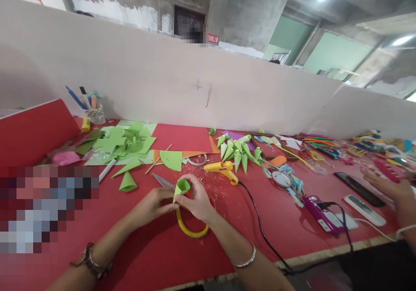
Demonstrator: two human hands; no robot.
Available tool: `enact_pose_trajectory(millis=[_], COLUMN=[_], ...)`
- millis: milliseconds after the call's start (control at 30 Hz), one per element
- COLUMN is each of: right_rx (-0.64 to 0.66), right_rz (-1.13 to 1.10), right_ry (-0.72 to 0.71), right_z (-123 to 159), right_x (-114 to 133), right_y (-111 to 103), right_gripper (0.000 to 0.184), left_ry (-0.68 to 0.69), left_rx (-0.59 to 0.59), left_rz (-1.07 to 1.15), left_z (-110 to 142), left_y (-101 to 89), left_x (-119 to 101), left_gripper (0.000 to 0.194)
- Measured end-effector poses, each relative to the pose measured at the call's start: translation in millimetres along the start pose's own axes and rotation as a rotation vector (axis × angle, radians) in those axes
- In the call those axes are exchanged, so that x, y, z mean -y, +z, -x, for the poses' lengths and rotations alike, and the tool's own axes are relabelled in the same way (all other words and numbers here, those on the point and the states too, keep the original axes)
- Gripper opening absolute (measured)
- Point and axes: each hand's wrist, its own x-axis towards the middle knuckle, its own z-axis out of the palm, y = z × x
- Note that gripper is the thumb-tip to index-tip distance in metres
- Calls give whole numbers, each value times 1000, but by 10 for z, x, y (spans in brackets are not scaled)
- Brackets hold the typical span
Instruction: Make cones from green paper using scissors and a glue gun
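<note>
Both my hands meet over the red table (136, 247) near its front edge. My left hand (152, 205) and my right hand (195, 200) pinch a small green paper cone (181, 187) between their fingertips, rolling it with its mouth facing up. Under my right hand lie scissors with yellow handle loops (190, 231); their grey blade (161, 180) points up and left. A yellow glue gun (222, 168) rests just beyond my hands, its black cord (260, 221) trailing to the table's front edge.
Finished green cones (238, 148) lie clustered behind the glue gun. Green paper scraps (125, 142) and a pen cup (94, 112) sit at the back left. Another person's hand (391, 189) reaches in at the right, near remotes (359, 188) and a purple device (320, 213). A white partition (195, 87) backs the table.
</note>
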Motion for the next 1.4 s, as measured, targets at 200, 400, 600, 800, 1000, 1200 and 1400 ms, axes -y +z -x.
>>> enact_pose_trajectory(millis=[200,400,600,800,1000,1200,1400], right_rx=[114,161,231,250,232,214,131], right_rz=[109,300,392,435,437,436,455], right_ry=[-75,-193,-292,-239,-210,-190,-224], right_z=[10,8,38,42,43,42,46], right_x=[81,138,168,166,150,144,111], right_y=[-4,-22,-33,-21,-37,-28,-35], right_gripper=[38,18,20,22,16,19,16], left_ry=[18,50,80,173,225,172,132], left_rx=[-58,-78,-89,-110,-157,-138,-118], left_rz=[-18,-2,-160,-250,-241,-248,-212], left_z=[18,25,19,43,38,54,43], left_y=[48,38,36,25,19,15,21], left_x=[110,139,88,131,182,183,164], left_gripper=[22,16,19,16,24,21,15])
